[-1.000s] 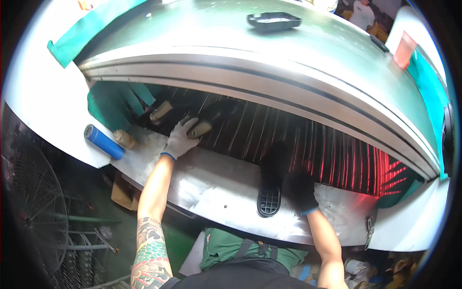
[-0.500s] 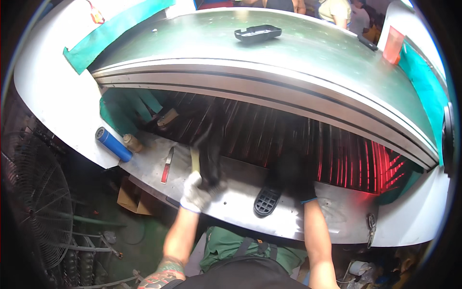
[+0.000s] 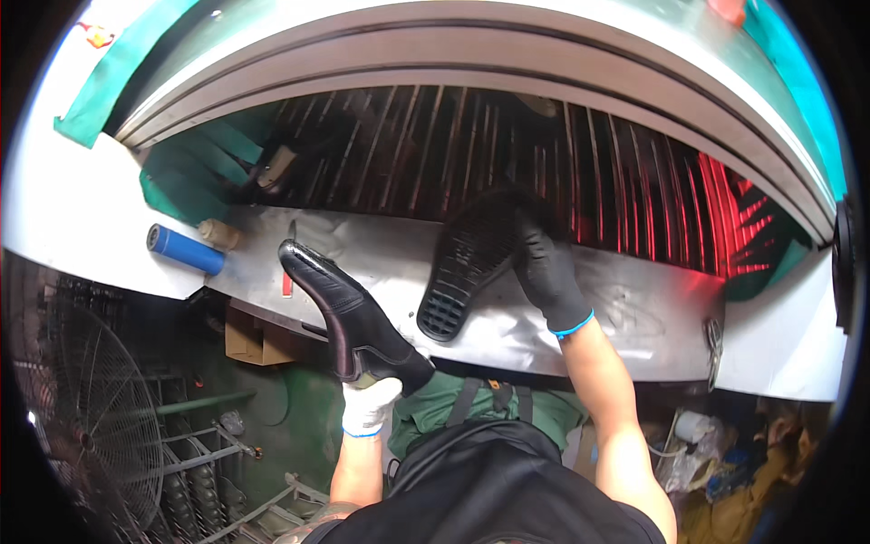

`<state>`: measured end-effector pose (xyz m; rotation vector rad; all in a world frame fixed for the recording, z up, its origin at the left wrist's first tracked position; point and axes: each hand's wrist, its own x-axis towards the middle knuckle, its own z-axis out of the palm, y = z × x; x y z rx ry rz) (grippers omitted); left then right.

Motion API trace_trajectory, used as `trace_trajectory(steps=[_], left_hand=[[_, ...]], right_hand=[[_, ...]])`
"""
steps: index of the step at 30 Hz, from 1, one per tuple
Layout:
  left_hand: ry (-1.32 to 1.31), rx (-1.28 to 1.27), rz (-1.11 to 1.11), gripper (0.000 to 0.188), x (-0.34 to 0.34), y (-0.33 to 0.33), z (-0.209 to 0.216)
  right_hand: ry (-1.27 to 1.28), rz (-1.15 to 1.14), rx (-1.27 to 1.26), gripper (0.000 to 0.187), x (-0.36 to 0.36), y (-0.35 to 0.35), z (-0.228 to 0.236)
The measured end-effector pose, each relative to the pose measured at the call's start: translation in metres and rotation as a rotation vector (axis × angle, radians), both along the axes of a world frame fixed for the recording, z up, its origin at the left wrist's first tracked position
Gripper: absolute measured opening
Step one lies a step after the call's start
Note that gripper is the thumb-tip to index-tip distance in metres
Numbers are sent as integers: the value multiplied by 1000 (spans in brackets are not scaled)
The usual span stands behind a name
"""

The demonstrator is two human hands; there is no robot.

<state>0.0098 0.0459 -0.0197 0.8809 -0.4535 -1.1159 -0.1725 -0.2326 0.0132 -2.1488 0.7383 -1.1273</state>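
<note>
A black leather shoe upper [image 3: 349, 308] slants across the left of the metal ledge, its toe pointing far left. My left hand [image 3: 370, 408], in a white glove, is closed on it at the opening, where a bit of pale yellow-green shows. To its right, a black shoe sole [image 3: 444, 308] has its gridded heel end toward me. My right hand [image 3: 548, 276], in a dark glove with a blue cuff edge, grips the sole's far end; its fingertips are lost against the black. Behind the shoe's toe, a red-handled knife [image 3: 287, 285] lies partly hidden.
Beyond the metal ledge [image 3: 634, 308] lie slats [image 3: 408, 154] of a conveyor, glowing red at the right. A blue cylinder [image 3: 186, 249] and a small tan bottle [image 3: 219, 234] stand close together at the left. Snips [image 3: 714, 343] rest near the right edge. A fan [image 3: 100, 417] stands lower left.
The shoe upper has come toward my body in my left hand and now tilts with its toe to the left. My right hand now grips the sole, which has turned. My view has tipped downward.
</note>
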Motion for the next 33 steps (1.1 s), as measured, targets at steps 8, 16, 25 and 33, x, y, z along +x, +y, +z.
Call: trace_trajectory(steps=[8,16,25,33], left_hand=[[-940,238,125,120,-36,-7,20],[-1352,210,125,98,-50,-30,41],[-1429,236,175,92,-51,-35,40],[-1424,248,153,95,-49,-36,42]], right_hand=[[-705,490,910,46,-16,20,40],[-653,787,553,90,-18,26,39],[-556,684,540,92,-20,28,43],[-488,648,534,91,-18,28,48]])
